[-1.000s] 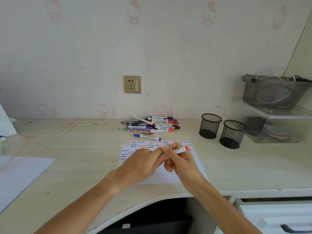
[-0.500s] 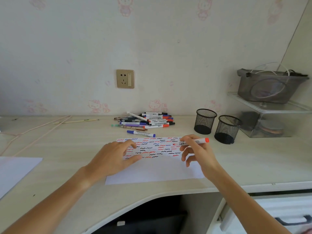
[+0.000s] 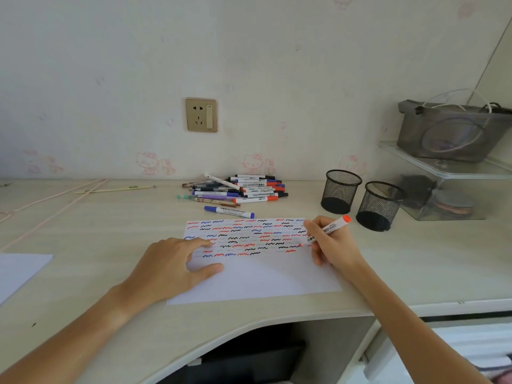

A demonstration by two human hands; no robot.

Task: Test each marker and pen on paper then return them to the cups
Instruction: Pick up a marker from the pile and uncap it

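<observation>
A white sheet of paper [image 3: 263, 278] lies on the desk, its upper half filled with red, blue and black squiggles. My right hand [image 3: 333, 246] grips a red marker [image 3: 331, 228], tip down on the paper's right side near the last squiggle row. My left hand [image 3: 171, 268] rests flat on the paper's left part, fingers spread. A pile of markers and pens [image 3: 241, 189] lies behind the paper, with one blue marker [image 3: 228, 211] apart in front of it. Two black mesh cups [image 3: 341, 191] [image 3: 381, 205] stand at the right; I see nothing in them.
A clear acrylic shelf [image 3: 443, 167] with a grey pouch on top stands at the far right. Another white sheet [image 3: 19, 270] lies at the left edge. Thin sticks and a cord [image 3: 55, 199] run along the back left. A wall socket [image 3: 201, 115] sits above the pile.
My hands, joined at the marker a second ago, have parted. The left hand settled flat on the paper; the right hand turned the marker and lowered its tip to the sheet.
</observation>
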